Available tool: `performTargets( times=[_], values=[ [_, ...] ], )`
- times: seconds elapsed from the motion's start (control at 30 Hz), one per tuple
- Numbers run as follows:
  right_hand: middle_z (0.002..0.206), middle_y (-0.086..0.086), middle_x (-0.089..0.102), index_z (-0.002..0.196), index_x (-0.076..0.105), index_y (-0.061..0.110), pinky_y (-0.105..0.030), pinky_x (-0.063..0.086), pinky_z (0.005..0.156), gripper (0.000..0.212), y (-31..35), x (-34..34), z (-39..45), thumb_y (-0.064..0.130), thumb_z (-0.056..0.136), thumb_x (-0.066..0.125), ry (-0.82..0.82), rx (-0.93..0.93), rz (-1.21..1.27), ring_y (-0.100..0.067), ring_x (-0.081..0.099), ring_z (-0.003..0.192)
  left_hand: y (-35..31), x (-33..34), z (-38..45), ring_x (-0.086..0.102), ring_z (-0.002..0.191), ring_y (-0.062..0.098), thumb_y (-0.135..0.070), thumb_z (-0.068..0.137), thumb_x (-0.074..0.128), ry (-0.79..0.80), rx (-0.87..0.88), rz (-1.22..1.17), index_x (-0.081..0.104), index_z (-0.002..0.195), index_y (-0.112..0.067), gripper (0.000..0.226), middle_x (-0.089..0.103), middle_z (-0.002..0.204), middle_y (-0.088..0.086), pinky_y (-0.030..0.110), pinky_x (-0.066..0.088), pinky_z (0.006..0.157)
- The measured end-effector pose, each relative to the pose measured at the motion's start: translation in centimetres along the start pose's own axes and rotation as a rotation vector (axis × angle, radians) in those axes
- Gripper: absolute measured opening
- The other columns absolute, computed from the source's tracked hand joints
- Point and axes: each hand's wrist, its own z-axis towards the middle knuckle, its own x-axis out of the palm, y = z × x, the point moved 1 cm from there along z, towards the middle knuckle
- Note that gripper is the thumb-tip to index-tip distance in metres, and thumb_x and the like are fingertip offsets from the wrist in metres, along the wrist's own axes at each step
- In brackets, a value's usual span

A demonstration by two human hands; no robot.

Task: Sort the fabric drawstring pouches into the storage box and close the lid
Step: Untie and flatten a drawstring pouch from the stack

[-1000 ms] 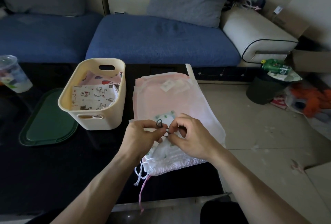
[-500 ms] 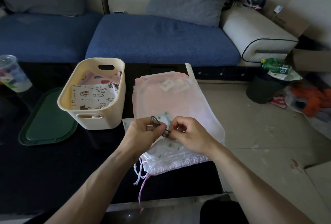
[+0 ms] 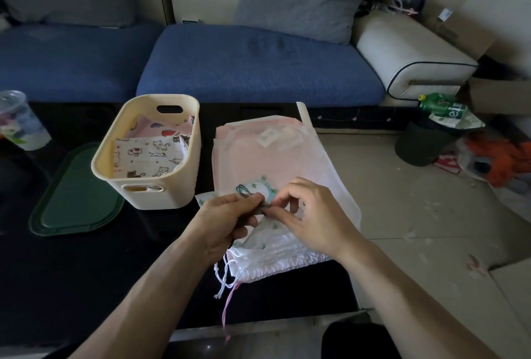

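- I note left hand [image 3: 227,220] and right hand [image 3: 313,215] both pinching the pouch [image 3: 265,189] cord.
- I advise tucking the cord flat before moving left to the box [image 3: 149,186].

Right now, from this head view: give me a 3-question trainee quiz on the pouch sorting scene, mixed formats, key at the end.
1. True or false: the green lid is on the storage box.
2. Multiple choice: the cat-print pouch lies A) in the storage box, B) on the pink pouch stack, C) on the floor.
3. Fill in: the left hand and right hand both pinch the dark ____ of the leaf-print pouch.

Key: 1 false, the lid lies on the table left of the box; 2 A; 3 drawstring.
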Motion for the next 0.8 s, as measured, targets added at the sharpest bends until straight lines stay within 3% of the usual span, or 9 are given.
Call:
performTargets(
  times=[0.13, 0.23, 0.33, 0.4, 0.47, 0.57, 0.7, 0.8],
  values=[
    [0.079, 0.016, 0.055, 0.08, 0.064, 0.024, -0.017, 0.039, 0.061, 0.015, 0.3, 0.0, -0.1, 0.03, 0.092, 0.071, 0.115, 0.059, -0.096, -0.006, 0.052, 0.068, 0.1, 0.1, 0.0, 0.056, 0.056, 0.012, -0.021, 0.094, 0.065, -0.055, 0.048, 0.033, 0.071, 0.097, -0.001, 0.021, 0.072, 0.084, 0.007, 0.02, 0.037, 0.046],
    [0.083, 0.01, 0.063, 0.084, 0.066, 0.017, -0.024, 0.048, 0.065, 0.011, 0.5, 0.1, -0.6, 0.026, 0.091, 0.066, 0.26, 0.148, -0.127, -0.005, 0.057, 0.07, 0.4, -0.2, 0.3, 0.059, 0.053, 0.014, -0.019, 0.096, 0.064, -0.171, 0.14, 0.135, 0.071, 0.095, 0.001, 0.022, 0.071, 0.078, 0.003, 0.021, 0.037, 0.044],
    [0.082, -0.002, 0.069, 0.083, 0.066, 0.011, -0.039, 0.053, 0.07, 0.017, 1.0, 0.0, -0.9, 0.027, 0.087, 0.062, 0.386, 0.248, -0.205, -0.019, 0.064, 0.073, 0.6, -0.5, 0.7, 0.064, 0.052, 0.016, -0.017, 0.096, 0.065, -0.265, 0.208, 0.266, 0.072, 0.088, 0.002, 0.021, 0.072, 0.077, 0.007, 0.025, 0.041, 0.044],
    [0.082, -0.012, 0.07, 0.083, 0.065, 0.002, -0.043, 0.051, 0.066, 0.028, 1.1, -0.2, -0.9, 0.029, 0.087, 0.059, 0.433, 0.281, -0.248, -0.03, 0.063, 0.072, 0.9, -0.5, 0.9, 0.065, 0.053, 0.017, -0.017, 0.096, 0.064, -0.274, 0.218, 0.31, 0.072, 0.085, 0.0, 0.022, 0.073, 0.08, 0.01, 0.027, 0.043, 0.045],
    [0.073, -0.013, 0.065, 0.078, 0.059, -0.002, -0.042, 0.044, 0.056, 0.035, 1.1, -0.3, -1.0, 0.031, 0.09, 0.054, 0.465, 0.289, -0.294, -0.032, 0.054, 0.061, 1.1, -0.3, 1.1, 0.065, 0.052, 0.019, -0.018, 0.097, 0.063, -0.281, 0.223, 0.321, 0.072, 0.084, -0.001, 0.024, 0.073, 0.081, 0.012, 0.028, 0.045, 0.045],
    [0.058, -0.007, 0.047, 0.06, 0.045, 0.006, -0.037, 0.032, 0.051, 0.038, 1.2, -0.1, -1.2, 0.029, 0.091, 0.05, 0.504, 0.29, -0.316, -0.02, 0.036, 0.05, 1.4, -0.1, 1.4, 0.065, 0.052, 0.02, -0.018, 0.099, 0.059, -0.276, 0.208, 0.282, 0.071, 0.087, 0.003, 0.026, 0.075, 0.08, 0.013, 0.027, 0.047, 0.047],
    [0.064, -0.017, 0.057, 0.059, 0.049, 0.005, -0.035, 0.033, 0.05, 0.032, 1.8, 0.5, -1.4, 0.024, 0.084, 0.056, 0.526, 0.233, -0.341, -0.018, 0.037, 0.051, 1.9, 0.3, 1.8, 0.061, 0.048, 0.018, -0.015, 0.1, 0.057, -0.294, 0.152, 0.178, 0.069, 0.089, 0.002, 0.024, 0.074, 0.074, 0.013, 0.027, 0.05, 0.049],
    [0.059, -0.016, 0.055, 0.059, 0.051, 0.002, -0.035, 0.036, 0.049, 0.029, 2.2, 1.3, -1.8, 0.021, 0.08, 0.056, 0.529, 0.138, -0.334, -0.019, 0.038, 0.05, 2.1, 0.2, 2.5, 0.052, 0.043, 0.016, -0.007, 0.098, 0.057, -0.367, 0.134, 0.148, 0.069, 0.082, 0.004, 0.023, 0.068, 0.06, 0.01, 0.026, 0.045, 0.044]
  ],
)
